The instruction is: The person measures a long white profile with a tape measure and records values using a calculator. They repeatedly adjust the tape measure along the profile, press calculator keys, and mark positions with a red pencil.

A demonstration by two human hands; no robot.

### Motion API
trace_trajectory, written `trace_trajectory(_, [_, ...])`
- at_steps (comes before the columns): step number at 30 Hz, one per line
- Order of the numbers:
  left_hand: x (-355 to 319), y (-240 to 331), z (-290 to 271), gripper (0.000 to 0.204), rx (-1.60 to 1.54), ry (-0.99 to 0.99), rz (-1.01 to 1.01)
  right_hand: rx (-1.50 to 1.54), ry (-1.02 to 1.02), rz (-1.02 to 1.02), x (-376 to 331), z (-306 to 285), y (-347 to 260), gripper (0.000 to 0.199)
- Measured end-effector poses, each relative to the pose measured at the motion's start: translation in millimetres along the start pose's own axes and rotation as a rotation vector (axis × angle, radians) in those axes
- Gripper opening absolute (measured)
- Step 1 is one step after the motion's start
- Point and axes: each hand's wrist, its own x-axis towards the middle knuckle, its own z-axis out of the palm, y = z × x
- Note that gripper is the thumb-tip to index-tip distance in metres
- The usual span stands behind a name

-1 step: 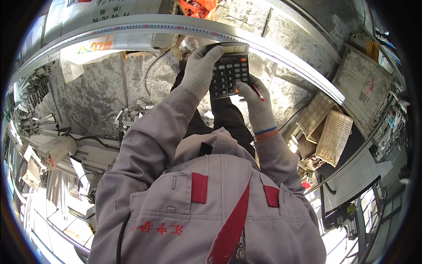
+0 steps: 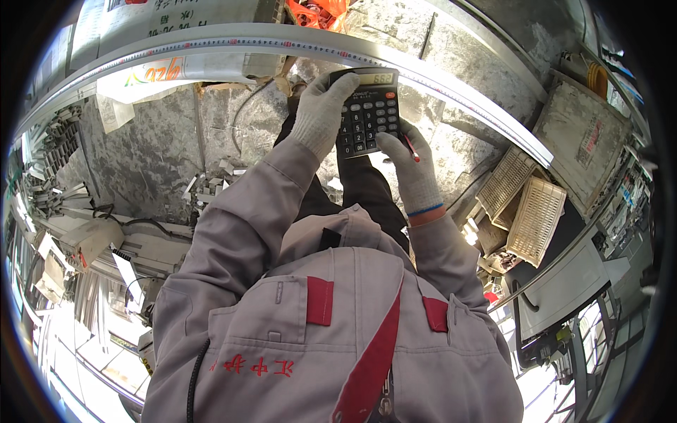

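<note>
A black calculator with a lit display and rows of dark keys is held up in front of my legs. My left hand, in a pale knitted glove, is closed round its left side, thumb over the upper corner beside the display. The gloved right hand is at the lower right corner, its thumb resting on the bottom keys. A thin red pen is tucked in this hand, its tip pointing back toward the wrist. The right fingers are partly hidden behind the calculator.
Beyond my hands a long metal profile with a measuring tape crosses the view. Pale wrapped packages lie at the far left, an orange bag beside them. Wicker baskets stand at right; metal offcuts are piled at left.
My right thumb has shifted slightly left, over the orange key at the calculator's bottom right. The pen has tilted a little with that hand. The left hand keeps its hold.
</note>
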Motion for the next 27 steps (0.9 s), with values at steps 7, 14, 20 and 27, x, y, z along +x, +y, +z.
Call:
trace_trajectory(7, [1, -4, 2, 0.027, -0.035, 0.019, 0.003, -0.083, 0.034, -0.067, 5, 14, 11, 0.064])
trace_trajectory(14, [-1, -11, 13, 0.024, -0.044, 0.076, 0.053, -0.180, 0.106, -0.009, 7, 29, 4, 0.094])
trace_trajectory(20, [4, -11, 12, 0.024, -0.018, 0.046, 0.051, -0.140, 0.079, 0.055, 6, 19, -1, 0.086])
trace_trajectory(27, [12, 6, -8, 0.027, -0.088, -0.050, -0.127, 0.142, -0.090, 0.058, 2, -24, -3, 0.045])
